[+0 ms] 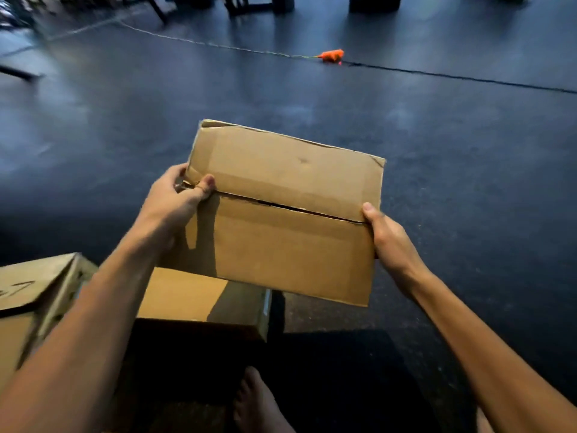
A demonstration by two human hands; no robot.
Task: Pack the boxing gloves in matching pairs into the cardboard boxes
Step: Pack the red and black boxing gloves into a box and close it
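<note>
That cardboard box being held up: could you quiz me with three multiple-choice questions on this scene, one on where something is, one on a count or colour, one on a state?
1. Where is the small orange object?
A. on the far floor, along a line
B. inside the held box
C. in the left hand

2. How many cardboard boxes show in all?
A. one
B. three
C. five

3. How are the flaps of the held box?
A. wide open
C. torn off
B. folded shut, a thin seam between them

Answers: 1 A, it lies far off on the dark floor. 2 B, the held box plus a lower box and another box at left. 3 B, the left hand and right hand grip its sides and only a narrow slit shows.
</note>
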